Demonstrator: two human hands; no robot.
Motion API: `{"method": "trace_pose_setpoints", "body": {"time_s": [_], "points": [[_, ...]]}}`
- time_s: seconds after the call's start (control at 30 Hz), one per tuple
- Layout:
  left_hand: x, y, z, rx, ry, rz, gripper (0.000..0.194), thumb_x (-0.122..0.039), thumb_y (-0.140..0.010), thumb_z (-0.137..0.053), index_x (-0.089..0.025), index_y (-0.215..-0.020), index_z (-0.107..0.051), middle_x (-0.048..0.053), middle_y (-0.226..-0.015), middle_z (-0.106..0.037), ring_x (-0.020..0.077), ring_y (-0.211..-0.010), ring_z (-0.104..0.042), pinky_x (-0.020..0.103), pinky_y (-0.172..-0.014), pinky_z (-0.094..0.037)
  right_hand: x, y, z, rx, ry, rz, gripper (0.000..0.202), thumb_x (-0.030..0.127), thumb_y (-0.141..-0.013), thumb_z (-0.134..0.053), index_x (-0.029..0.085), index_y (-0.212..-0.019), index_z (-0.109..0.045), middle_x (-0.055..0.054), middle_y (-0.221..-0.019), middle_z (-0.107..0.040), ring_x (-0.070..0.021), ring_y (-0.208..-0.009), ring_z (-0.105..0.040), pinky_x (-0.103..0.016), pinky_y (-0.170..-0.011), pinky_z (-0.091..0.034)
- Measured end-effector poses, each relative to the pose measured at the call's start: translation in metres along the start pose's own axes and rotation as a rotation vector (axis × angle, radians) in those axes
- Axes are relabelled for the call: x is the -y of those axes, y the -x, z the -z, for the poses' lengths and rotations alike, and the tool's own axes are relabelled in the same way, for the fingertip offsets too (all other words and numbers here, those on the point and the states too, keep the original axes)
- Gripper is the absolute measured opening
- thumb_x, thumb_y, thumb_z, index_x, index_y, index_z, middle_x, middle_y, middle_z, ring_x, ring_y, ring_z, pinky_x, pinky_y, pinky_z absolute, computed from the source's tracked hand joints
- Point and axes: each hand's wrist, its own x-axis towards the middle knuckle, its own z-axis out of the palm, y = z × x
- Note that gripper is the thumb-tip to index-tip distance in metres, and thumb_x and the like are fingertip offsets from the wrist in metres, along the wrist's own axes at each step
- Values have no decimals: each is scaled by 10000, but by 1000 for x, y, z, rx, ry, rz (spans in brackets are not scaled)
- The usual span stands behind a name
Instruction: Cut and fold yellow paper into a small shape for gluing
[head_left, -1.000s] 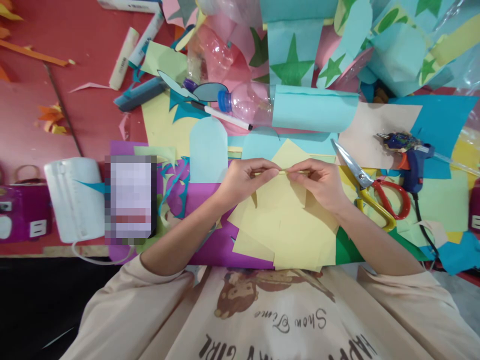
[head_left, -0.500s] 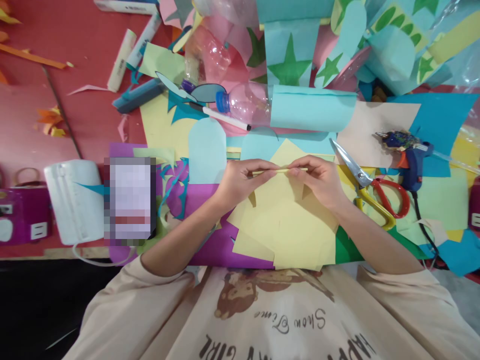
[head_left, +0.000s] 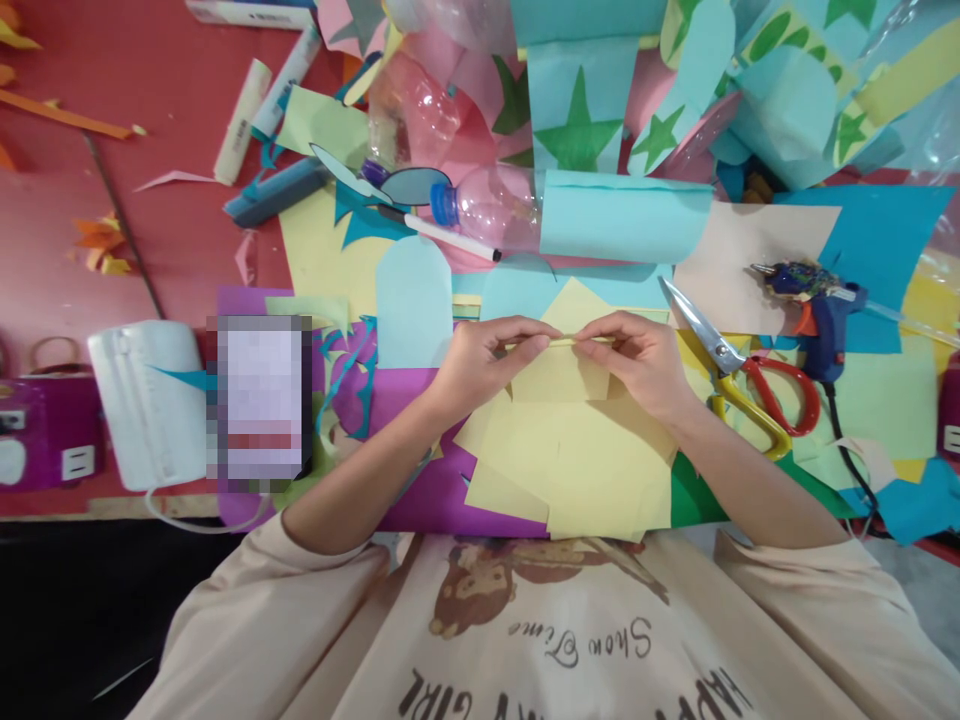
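Note:
A small yellow paper piece is held by its upper edge, which looks folded or rolled. My left hand pinches that edge at its left end. At the right end, the fingers of my right hand are closed on the same edge. Beneath both hands lie overlapping yellow sheets on purple paper. Scissors with red and yellow handles rest just right of my right hand. A light blue rounded paper lies to the left of my left hand.
A bottle wrapped in light blue paper and a marker lie beyond my hands. On the right is a blue glue gun. A phone and white case lie left. Paper cutouts with green stars fill the back.
The small yellow piece has turned between my fingers; its flat face now hangs toward me below the held edge. Both hands have stayed nearly in place.

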Motion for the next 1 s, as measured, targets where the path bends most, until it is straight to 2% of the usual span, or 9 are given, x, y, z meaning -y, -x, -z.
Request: {"method": "trace_pose_setpoints", "body": {"time_s": [0.17,0.3,0.4,0.5,0.6,0.77,1.0], "points": [[2,0,0,-9,16,-20,210,-327,-828,-650,-177,-931,-756,45,-943,-775,150,-872,-715,203,-774,-554,-1,0,0,3,28,19,25,268,-742,-728,250,-758,-735,8,-767,-725,-120,-651,-583,-283,-611,-457],[5,0,-2,-11,50,-45,207,-324,-812,-684,-173,-940,-744,48,-941,-774,148,-880,-718,204,-798,-559,-3,0,0,28,-1,64,13,264,-768,-712,252,-765,-718,-2,-812,-729,-141,-754,-634,-298,-681,-482],[5,0,-2,-33,45,-47,244,-384,-808,-692,-180,-935,-737,51,-936,-771,156,-875,-719,219,-788,-565,-3,0,-1,42,-77,24,175,366,-742,-750,244,-838,-670,-10,-851,-717,-148,-794,-647,-302,-714,-501],[5,1,-3,-55,26,-40,314,-466,-801,-687,-178,-919,-734,61,-929,-767,162,-869,-721,222,-775,-567,-2,-1,-1,60,-158,-70,367,454,-673,-798,244,-918,-622,5,-843,-692,-127,-734,-625,-266,-648,-483],[4,1,-3,-74,18,-45,369,-522,-793,-676,-179,-919,-732,60,-922,-762,160,-863,-721,221,-771,-568,-2,-1,-1,56,-114,-68,311,484,-691,-776,229,-818,-651,8,-797,-660,-113,-681,-568,-252,-596,-442],[5,1,-4,-56,58,-80,341,-491,-782,-706,-182,-925,-726,59,-936,-763,155,-859,-723,225,-798,-573,-4,-1,1,51,-54,-59,232,439,-750,-730,213,-734,-677,39,-635,-555,-82,-548,-406,-254,-528,-326],[4,-1,-2,23,50,-122,291,-421,-833,-664,-181,-992,-707,61,-950,-756,136,-830,-710,211,-769,-563,-4,-1,0,21,-61,-58,161,341,-718,-756,205,-745,-676,32,-661,-589,-89,-584,-455,-250,-555,-356]]}}
